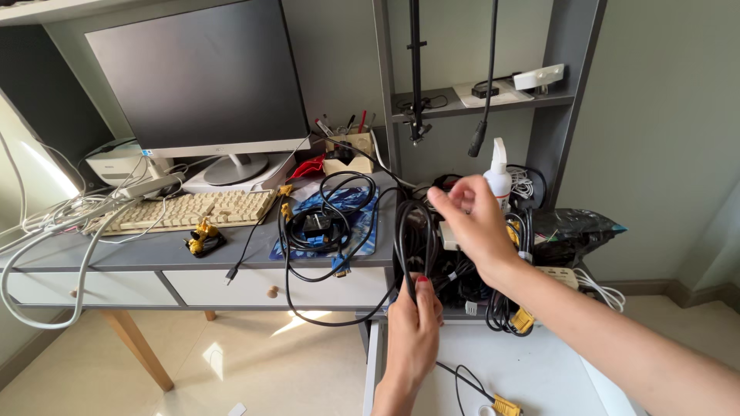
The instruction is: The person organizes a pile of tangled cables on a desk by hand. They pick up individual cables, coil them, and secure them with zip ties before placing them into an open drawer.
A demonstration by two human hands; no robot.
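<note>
While left hand (414,327) grips the bottom of a coiled black rubber cable loop (414,243), right hand (474,223) pinches its top; loop hangs between the 2 hands, long axis vertical, by grey desk edge (154,258)

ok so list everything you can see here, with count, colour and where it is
flat computer monitor: one, dark screen on silver stand, back left of desk
beige keyboard: one, in front of the monitor
blue mouse mat: one, desk centre, under loose black cables
coiled black cable: one bundle, held between both hands
white spray bottle: one, behind the right hand
yellow-ended connectors: a few, front of the grey desk
pen holder box: one, tan, right of the monitor
black plastic bag: one, far right
left hand: grips the coil's bottom
right hand: pinches the coil's top
</note>
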